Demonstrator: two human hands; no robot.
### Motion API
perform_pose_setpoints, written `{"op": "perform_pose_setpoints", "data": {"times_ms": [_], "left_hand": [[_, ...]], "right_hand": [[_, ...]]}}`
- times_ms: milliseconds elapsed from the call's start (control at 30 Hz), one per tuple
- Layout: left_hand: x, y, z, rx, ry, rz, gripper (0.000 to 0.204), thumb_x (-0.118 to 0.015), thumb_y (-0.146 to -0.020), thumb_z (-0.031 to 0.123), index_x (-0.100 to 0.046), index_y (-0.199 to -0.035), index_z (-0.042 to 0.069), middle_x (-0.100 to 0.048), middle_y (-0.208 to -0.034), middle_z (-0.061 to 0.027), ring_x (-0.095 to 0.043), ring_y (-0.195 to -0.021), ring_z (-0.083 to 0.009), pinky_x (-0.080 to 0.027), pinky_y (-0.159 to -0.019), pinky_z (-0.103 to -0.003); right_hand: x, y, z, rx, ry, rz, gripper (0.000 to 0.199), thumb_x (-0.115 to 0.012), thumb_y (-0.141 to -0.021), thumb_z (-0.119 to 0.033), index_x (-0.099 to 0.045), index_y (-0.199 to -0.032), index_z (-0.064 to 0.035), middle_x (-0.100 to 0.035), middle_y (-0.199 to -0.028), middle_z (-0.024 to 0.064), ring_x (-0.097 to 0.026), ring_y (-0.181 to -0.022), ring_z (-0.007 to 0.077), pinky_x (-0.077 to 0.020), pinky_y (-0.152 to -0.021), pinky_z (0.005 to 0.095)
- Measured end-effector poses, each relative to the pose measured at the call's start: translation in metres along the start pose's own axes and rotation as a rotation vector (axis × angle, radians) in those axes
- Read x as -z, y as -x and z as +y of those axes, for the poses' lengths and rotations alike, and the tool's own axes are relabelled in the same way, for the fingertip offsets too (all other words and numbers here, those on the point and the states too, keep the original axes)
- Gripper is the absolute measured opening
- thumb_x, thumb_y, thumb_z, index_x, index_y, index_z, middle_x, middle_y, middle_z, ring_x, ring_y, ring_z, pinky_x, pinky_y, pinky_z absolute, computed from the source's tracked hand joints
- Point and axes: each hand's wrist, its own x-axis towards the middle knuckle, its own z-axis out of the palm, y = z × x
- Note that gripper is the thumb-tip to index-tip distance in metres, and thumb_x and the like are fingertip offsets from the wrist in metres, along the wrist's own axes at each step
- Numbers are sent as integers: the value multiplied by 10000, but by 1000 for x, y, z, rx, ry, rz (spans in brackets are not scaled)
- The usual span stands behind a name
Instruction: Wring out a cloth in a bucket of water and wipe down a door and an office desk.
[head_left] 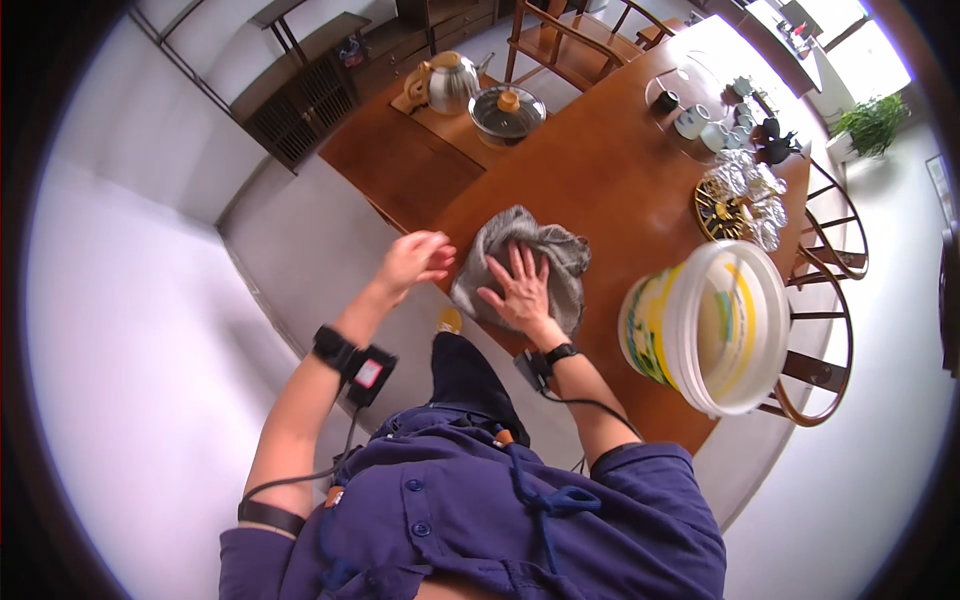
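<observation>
Over on the left, the left hand hangs in the air just off the near edge of the table, fingers loosely curled toward each other and gripping nothing. A black band with a small box sits on that wrist.

Moving right, the grey cloth lies bunched near the table's edge, right in front of the person. It is a crumpled heap, somewhat longer than wide, its long axis running from the near-left table edge up toward the far right, with one fold hanging at the edge. The right hand presses flat on top of it, palm down, fingers spread apart and pointing away from the body, up the table.

Further right, a white bucket with yellow and green print stands near the cloth but apart from it, its open mouth tipped toward the right. Beyond it sit a gold-and-black tray of shiny wrapped pieces and a cluster of small cups. At the far end, a steel kettle and a lidded pot rest together.
</observation>
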Motion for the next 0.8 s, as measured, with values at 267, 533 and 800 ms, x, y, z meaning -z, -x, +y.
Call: {"op": "perform_pose_setpoints", "data": {"times_ms": [267, 533, 800], "left_hand": [[204, 23, -19, 200, 77, 385, 231, -499, -890, 199, -512, -1005, 0, -589, -955, -135, -592, -865, -219, -509, -728, -343], [252, -21, -11, 399, 191, 260, 205, -501, -867, 174, -512, -975, 0, -591, -929, -138, -596, -852, -231, -512, -722, -347], [212, -129, 31, 393, -87, -171, 214, -505, -876, 198, -523, -979, 11, -601, -918, -119, -600, -845, -214, -512, -729, -342]], "right_hand": [[-19, -145, 92, -508, 188, 150, 625, -411, -815, -597, -360, -1333, -252, -179, -1442, 164, -131, -1336, 320, -64, -1025, 583], [-34, -168, 75, -493, 242, 212, 690, -452, -763, -633, -379, -1321, -234, -198, -1430, 182, -136, -1326, 358, -43, -1018, 605], [-51, -82, -100, -352, -6, 2, 660, -500, -766, -580, -365, -1333, -271, -191, -1451, 96, -138, -1344, 261, -29, -1067, 509]]}}
